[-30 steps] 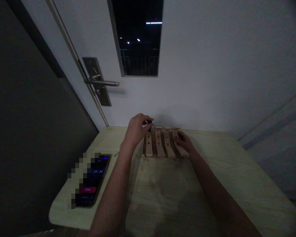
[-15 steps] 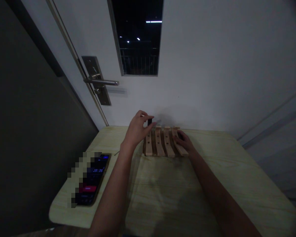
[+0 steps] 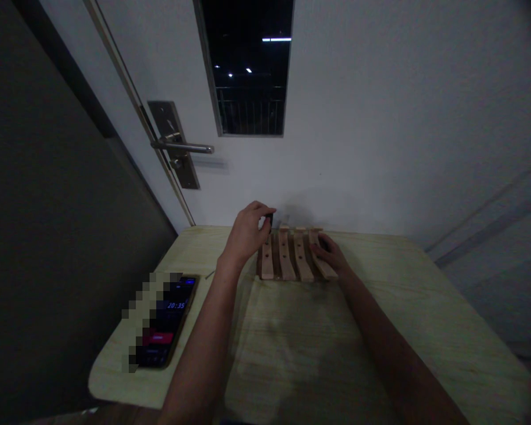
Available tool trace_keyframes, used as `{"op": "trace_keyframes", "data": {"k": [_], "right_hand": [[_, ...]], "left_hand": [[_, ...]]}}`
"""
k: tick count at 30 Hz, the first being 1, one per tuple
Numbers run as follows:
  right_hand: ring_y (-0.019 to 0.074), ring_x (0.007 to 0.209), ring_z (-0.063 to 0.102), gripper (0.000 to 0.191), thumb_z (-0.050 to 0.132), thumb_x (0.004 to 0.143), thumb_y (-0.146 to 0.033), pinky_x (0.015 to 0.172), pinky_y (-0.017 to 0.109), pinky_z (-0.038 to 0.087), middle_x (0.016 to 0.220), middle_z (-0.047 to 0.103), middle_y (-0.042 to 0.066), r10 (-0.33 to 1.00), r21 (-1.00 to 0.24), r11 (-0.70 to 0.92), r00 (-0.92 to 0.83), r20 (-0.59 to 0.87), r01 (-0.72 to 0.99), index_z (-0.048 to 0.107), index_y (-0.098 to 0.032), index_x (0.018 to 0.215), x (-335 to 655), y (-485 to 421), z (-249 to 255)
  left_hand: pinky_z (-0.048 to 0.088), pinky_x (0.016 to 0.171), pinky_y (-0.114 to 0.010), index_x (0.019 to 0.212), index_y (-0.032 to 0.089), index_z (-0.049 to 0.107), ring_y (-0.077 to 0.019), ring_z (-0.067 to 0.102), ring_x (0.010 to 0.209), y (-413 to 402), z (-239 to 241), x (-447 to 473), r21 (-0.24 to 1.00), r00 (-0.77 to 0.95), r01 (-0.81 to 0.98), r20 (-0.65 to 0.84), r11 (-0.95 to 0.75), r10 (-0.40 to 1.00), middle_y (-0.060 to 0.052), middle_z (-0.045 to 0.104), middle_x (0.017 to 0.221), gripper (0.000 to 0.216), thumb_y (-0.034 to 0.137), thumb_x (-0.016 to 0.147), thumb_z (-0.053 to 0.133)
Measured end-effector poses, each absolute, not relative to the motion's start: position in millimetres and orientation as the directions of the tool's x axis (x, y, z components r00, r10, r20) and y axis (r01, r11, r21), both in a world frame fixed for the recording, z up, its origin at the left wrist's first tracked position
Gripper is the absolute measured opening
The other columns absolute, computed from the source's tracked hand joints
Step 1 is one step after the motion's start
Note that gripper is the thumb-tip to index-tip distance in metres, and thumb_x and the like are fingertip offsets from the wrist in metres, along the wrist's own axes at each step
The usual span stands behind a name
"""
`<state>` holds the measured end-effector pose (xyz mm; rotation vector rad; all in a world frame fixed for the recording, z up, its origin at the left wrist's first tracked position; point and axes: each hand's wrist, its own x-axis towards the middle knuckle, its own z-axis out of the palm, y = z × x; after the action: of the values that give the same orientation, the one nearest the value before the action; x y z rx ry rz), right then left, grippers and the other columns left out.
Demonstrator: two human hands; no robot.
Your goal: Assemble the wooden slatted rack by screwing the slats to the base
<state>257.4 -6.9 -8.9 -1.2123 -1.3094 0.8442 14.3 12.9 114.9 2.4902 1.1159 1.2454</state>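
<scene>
Behind the bench [image 3: 407, 295], a pale door [image 3: 336, 130] is standing; on the bench a slatted wooden piece [image 3: 285, 260] is lying, the left hand [image 3: 248, 230] pinching a small dark object [image 3: 269, 219] above its far-left corner, the right hand [image 3: 331, 252] clasping its rightmost slat [image 3: 325, 269].

The head camera looks down at the table [image 3: 358, 330], seemingly, in this dimness, from close above. It faces the door [image 3: 358, 118] behind the table.

The view is dim, with soft shadows across the tabletop [image 3: 407, 295].
</scene>
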Motion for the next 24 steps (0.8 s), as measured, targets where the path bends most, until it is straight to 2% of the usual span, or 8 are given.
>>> {"op": "trace_keyframes", "data": {"k": [3,6,9,12,16,18,24], "right_hand": [[0.0239,0.09,0.057,0.044,0.067,0.064,-0.052,0.08,0.038,0.046,0.096,0.063,0.007,0.961,-0.958,0.224,0.126,0.248,0.182,0.058,-0.021,0.093,257.4,-5.8,-9.6],[0.0245,0.091,0.057,0.046,0.067,0.064,-0.054,0.081,0.039,0.046,0.097,0.064,0.008,0.959,-0.954,0.229,0.122,0.255,0.192,0.058,-0.021,0.095,258.0,-5.4,-9.7],[0.0248,0.091,0.057,0.048,0.067,0.064,-0.055,0.081,0.039,0.046,0.099,0.064,0.008,0.958,-0.952,0.229,0.124,0.257,0.204,0.058,-0.021,0.097,258.7,-5.4,-9.4],[0.0245,0.091,0.057,0.048,0.067,0.064,-0.055,0.081,0.038,0.046,0.099,0.064,0.007,0.964,-0.953,0.221,0.104,0.245,0.206,0.058,-0.021,0.097,258.9,-5.7,-8.9],[0.0242,0.09,0.057,0.048,0.067,0.064,-0.055,0.081,0.038,0.046,0.098,0.063,0.007,0.965,-0.958,0.215,0.109,0.238,0.19,0.058,-0.021,0.098,258.3,-6.9,-8.1],[0.0243,0.091,0.057,0.048,0.067,0.065,-0.053,0.082,0.038,0.045,0.1,0.063,0.007,0.965,-0.958,0.221,0.103,0.242,0.185,0.058,-0.022,0.1,258.0,-7.9,-7.5],[0.0242,0.09,0.056,0.048,0.066,0.064,-0.056,0.079,0.038,0.046,0.099,0.063,0.007,0.966,-0.957,0.216,0.098,0.238,0.196,0.058,-0.023,0.098,257.2,-8.4,-5.6]], "left_hand": [[0.051,0.076,-0.029,0.1,0.019,0.067,-0.0129,0.057,0.082,11.4,116.2,14.2,0.412,0.356,0.579,0.649,-0.704,0.672,-0.006,0.056,0.096,0.021,0.019,0.084,0.054],[0.05,0.071,-0.027,0.096,0.021,0.068,-0.0108,0.055,0.073,12.1,115.5,13.9,0.433,0.34,0.594,0.629,-0.678,0.699,-0.004,0.054,0.088,0.019,0.028,0.08,0.062],[0.05,0.069,-0.026,0.094,0.019,0.067,-0.0092,0.055,0.067,14.0,113.9,13.7,0.465,0.356,0.583,0.591,-0.666,0.724,-0.001,0.055,0.08,0.015,0.024,0.081,0.062],[0.052,0.071,-0.026,0.095,0.019,0.066,-0.0099,0.059,0.072,14.9,112.4,13.2,0.477,0.36,0.562,0.595,-0.676,0.719,-0.003,0.058,0.086,0.016,0.018,0.083,0.056],[0.055,0.075,-0.028,0.107,0.018,0.061,-0.0121,0.062,0.08,14.1,111.5,12.4,0.491,0.371,0.526,0.602,-0.694,0.707,-0.005,0.065,0.093,0.028,0.012,0.081,0.052],[0.056,0.076,-0.029,0.105,0.017,0.062,-0.0128,0.063,0.08,13.8,111.3,12.4,0.508,0.361,0.526,0.593,-0.682,0.72,-0.006,0.067,0.095,0.028,0.01,0.08,0.052],[0.057,0.07,-0.026,0.097,0.017,0.067,-0.0101,0.061,0.074,14.1,112.1,13.4,0.524,0.354,0.486,0.613,-0.699,0.706,-0.006,0.061,0.096,0.018,0.021,0.08,0.059]]}}
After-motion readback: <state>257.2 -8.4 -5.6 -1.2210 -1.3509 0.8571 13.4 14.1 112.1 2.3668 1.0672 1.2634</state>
